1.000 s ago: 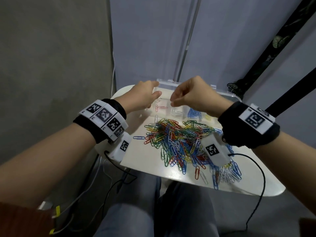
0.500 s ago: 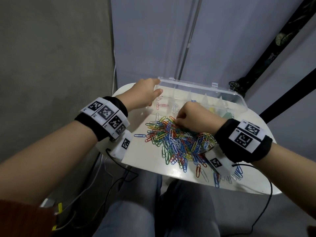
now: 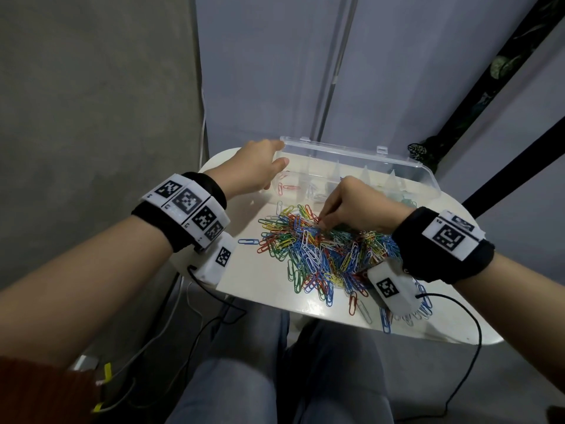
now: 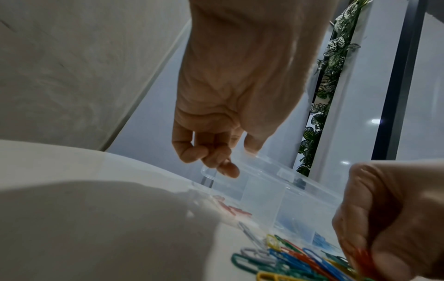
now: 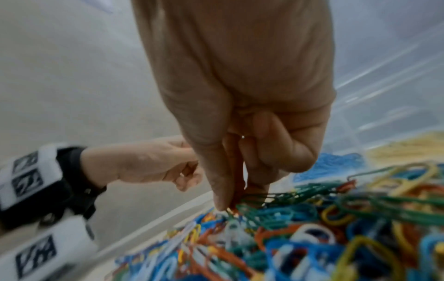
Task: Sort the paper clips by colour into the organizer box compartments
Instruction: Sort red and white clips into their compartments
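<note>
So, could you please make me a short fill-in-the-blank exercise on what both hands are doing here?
The right hand pinches a ____ paper clip at the pile.
The left hand grips the organizer box at its ____ end.
The box's lid is ____.
Missing words: red; left; open.

I see multicoloured paper clips (image 3: 324, 252) heaped just before the clear, open organizer box (image 3: 330, 146), a few red clips (image 3: 290, 188) in its leftmost compartment.

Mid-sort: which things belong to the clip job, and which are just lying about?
Job: clip pile, organizer box held at its corner by the left hand, red clip pinched by the right hand.
Lying about: dangling cables, leafy plant behind.
</note>
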Demonstrator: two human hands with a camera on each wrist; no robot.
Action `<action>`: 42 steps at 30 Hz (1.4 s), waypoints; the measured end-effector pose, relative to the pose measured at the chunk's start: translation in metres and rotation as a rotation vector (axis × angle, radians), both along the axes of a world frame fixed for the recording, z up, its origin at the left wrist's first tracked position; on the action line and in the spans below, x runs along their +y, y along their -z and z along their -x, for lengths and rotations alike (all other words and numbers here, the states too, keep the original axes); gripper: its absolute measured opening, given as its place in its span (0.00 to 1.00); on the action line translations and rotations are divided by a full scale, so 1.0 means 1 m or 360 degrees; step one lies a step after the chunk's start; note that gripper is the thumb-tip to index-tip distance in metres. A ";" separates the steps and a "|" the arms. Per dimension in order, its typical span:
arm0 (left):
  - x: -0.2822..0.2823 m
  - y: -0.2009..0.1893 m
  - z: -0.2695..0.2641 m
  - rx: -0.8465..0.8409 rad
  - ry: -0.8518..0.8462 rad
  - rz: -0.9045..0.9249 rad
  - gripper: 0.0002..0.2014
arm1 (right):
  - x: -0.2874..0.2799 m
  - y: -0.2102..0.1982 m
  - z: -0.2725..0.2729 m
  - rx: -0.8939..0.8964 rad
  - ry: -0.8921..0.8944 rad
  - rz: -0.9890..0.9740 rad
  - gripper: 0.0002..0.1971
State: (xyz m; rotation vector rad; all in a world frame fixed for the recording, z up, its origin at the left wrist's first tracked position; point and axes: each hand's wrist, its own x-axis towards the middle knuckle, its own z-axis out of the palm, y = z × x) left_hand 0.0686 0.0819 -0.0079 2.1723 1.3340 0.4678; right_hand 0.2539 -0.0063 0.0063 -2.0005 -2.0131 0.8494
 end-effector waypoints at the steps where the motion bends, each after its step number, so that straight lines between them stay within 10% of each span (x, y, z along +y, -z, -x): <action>1: 0.000 0.000 0.000 0.0003 0.0000 -0.0001 0.24 | 0.000 -0.002 -0.003 0.0100 0.0055 0.0015 0.04; 13: 0.001 0.001 -0.001 0.0017 -0.0002 0.0004 0.24 | 0.002 -0.020 -0.019 0.1039 0.0426 0.0371 0.05; 25: -0.003 -0.002 -0.001 0.0018 -0.0026 -0.0002 0.24 | 0.057 -0.047 0.029 0.0221 0.0327 -0.0216 0.08; 32: -0.002 -0.002 -0.002 0.0013 -0.0019 -0.0007 0.24 | 0.045 -0.047 0.024 0.0330 0.0304 -0.0378 0.07; 42: 0.002 0.002 -0.003 0.0012 -0.0005 -0.0038 0.23 | 0.005 -0.019 0.022 -0.0068 -0.0541 -0.0209 0.10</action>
